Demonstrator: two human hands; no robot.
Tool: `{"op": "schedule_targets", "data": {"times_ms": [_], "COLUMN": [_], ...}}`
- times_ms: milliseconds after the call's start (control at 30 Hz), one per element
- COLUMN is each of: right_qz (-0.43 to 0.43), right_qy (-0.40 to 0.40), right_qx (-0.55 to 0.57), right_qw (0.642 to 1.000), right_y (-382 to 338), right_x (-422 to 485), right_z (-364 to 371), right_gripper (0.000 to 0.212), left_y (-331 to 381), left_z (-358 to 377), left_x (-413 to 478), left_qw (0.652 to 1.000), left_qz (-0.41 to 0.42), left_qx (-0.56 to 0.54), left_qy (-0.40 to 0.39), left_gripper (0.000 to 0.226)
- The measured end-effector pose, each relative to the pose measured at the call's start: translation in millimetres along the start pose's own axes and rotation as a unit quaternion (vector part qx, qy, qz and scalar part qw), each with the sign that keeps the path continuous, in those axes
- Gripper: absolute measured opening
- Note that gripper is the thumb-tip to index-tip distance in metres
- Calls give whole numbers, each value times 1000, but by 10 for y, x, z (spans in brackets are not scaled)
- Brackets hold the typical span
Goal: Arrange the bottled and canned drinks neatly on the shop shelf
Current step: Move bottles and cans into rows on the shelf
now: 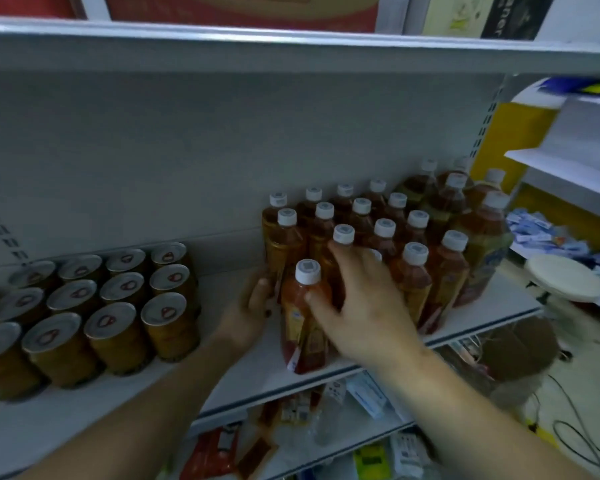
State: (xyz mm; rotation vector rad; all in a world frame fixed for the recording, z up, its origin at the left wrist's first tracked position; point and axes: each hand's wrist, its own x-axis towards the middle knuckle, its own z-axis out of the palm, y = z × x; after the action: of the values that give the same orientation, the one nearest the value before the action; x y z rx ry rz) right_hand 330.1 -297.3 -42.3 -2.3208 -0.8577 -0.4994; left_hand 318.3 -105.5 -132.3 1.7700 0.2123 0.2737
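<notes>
You are looking at bottles of clear, smooth plastic. Their glossy walls are catching the light and letting the amber drink show through. Matt white plastic caps are topping them, and thin printed labels with a slight shine are wrapping their lower halves. Toward the left end of the shelf, the cans are showing metal. Their silver lids are gleaming dully, and their smooth gold-brown sides are giving off a soft sheen. The shelf itself is looking like painted metal, pale grey, smooth and nearly matt. Its back panel is wearing the same flat finish. On the shelf above, the cartons are looking like printed card.
</notes>
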Motion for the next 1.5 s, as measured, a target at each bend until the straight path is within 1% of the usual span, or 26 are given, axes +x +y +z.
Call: {"op": "schedule_targets", "data": {"times_ms": [33,67,100,133,167,233,267,300,400,500,633,700,767,833,900,933,1000,1033,1067,1100,1167,1267,1367,1433,1500], "right_qz": [-23,-28,-18,4,29,63,70,75,87,88,89,88,86,88,90,93,99,96,88,76,50,14,-46,-77,-102], "right_qy": [37,43,15,-46,-122,-252,-287,-301,-297,-302,-310,-311,-315,-316,-316,-320,-329,-324,-310,-291,-264,-263,-270,-283,-304], "right_qx": [-12,-28,-49,-81,-115,-158,-165,-165,-157,-158,-161,-161,-166,-164,-161,-155,-131,-122,-115,-111,-103,-112,-129,-120,-104], "right_qw": [999,998,999,996,985,953,941,936,938,936,933,933,930,930,931,930,930,933,939,947,958,958,953,949,941], "right_y": [56,129,218,302,383,531,584,625,680,705,721,720,717,701,673,652,596,543,469,377,122,-449,-1186,-1722,-2258], "right_x": [159,350,563,766,931,1100,1120,1116,1097,1086,1101,1119,1119,1125,1123,1125,1134,1146,1159,1188,1270,1345,1336,1278,1185], "right_z": [-92,-179,-243,-281,-291,-218,-158,-99,-44,-69,-41,-25,-9,-9,-41,-72,-154,-191,-219,-229,-192,5,368,662,968], "right_gripper": [64,61,63,69,76,83,84,83,82,81,79,80,81,82,82,82,83,82,80,78,81,90,87,84,82], "left_y": [-18,-28,-19,-16,-27,-26,-33,-38,-3,77,81,50,49,105,198,259,402,499,589,669,773,913,959,901,809], "left_z": [41,97,160,221,275,348,375,403,456,446,420,421,416,413,372,327,172,69,-58,-201,-544,-1130,-1771,-2238,-2728], "left_x": [-178,-310,-393,-423,-412,-351,-312,-274,-127,53,202,217,215,205,185,181,140,102,67,24,-96,-477,-965,-1289,-1645], "left_qw": [999,998,996,995,996,996,996,996,993,988,995,996,995,995,996,995,987,981,972,961,945,934,916,896,886], "left_qz": [6,13,20,21,21,21,20,17,12,16,46,36,43,50,34,30,16,-5,-26,-39,-36,-12,21,2,-38], "left_qx": [-9,4,21,40,60,86,88,84,110,144,89,82,85,81,78,92,153,188,228,268,324,358,400,441,458], "left_qy": [-30,-61,-83,-85,-68,-25,-10,-1,38,52,16,16,12,2,-8,-15,-45,-55,-54,-46,-22,-7,15,42,67], "left_gripper": [43,61,74,81,85,86,84,83,91,91,78,84,88,90,88,84,73,73,77,80,80,70,59,65,69]}}
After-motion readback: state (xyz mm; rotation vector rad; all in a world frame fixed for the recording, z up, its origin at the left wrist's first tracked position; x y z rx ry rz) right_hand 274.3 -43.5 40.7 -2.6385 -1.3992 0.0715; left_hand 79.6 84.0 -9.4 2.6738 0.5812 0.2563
